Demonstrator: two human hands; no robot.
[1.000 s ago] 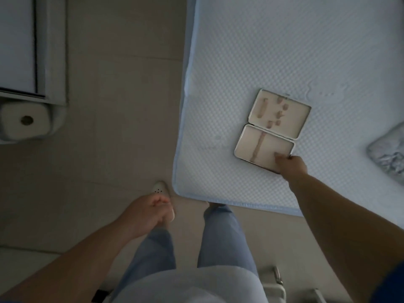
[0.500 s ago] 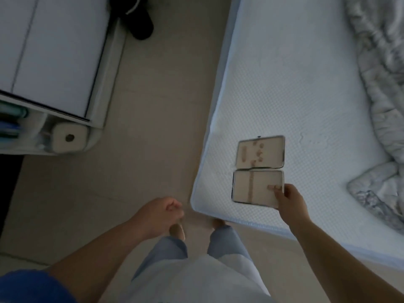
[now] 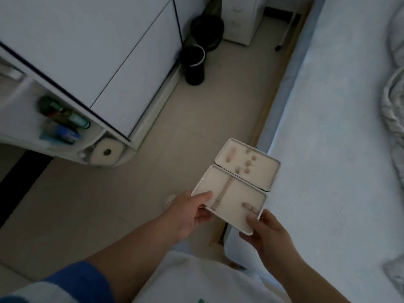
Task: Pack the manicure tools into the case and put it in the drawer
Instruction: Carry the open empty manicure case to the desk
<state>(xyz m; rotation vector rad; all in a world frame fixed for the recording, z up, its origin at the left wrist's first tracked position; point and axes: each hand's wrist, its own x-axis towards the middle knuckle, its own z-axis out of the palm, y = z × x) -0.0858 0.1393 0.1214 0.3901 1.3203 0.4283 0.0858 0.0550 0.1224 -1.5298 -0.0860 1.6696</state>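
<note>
So the case [image 3: 238,182] is open flat like a book and held up in the air by both hands, over the strip of floor [image 3: 135,193] next to the bed [image 3: 328,149]. It's a slim rectangular thing with rounded corners and a thin pale rim that looks like metal, hinged along the long side. Inside, both halves are lined with some soft-looking beige material. The near half has a narrow strap running across it, plus a small loop close to the right thumb. The far half has one long slot shape and a cluster of little round tabs. No tools sitting in it that I can make out.

Left hand [image 3: 188,213] grips the near left edge, thumb lying on the lining and fingers curled underneath. Right hand [image 3: 266,235] pinches the near right corner, thumb on top by the rim, fingers under it.

Right of the right hand is the mattress, covered in a pale blue quilted, waffle-ish fabric with a soft rounded edge, and a crumpled blanket [image 3: 393,119] further over. Left of the left hand there's a smooth white cabinet [image 3: 105,53] with flat doors and a curved open shelf end holding a paper roll [image 3: 107,152] and some blurry bottles [image 3: 65,119]. Beyond the hands sits a black cylinder [image 3: 194,64] on the tiles, and behind it a small white drawer unit [image 3: 240,18]. The floor lane between cabinet and bed is fairly narrow.
</note>
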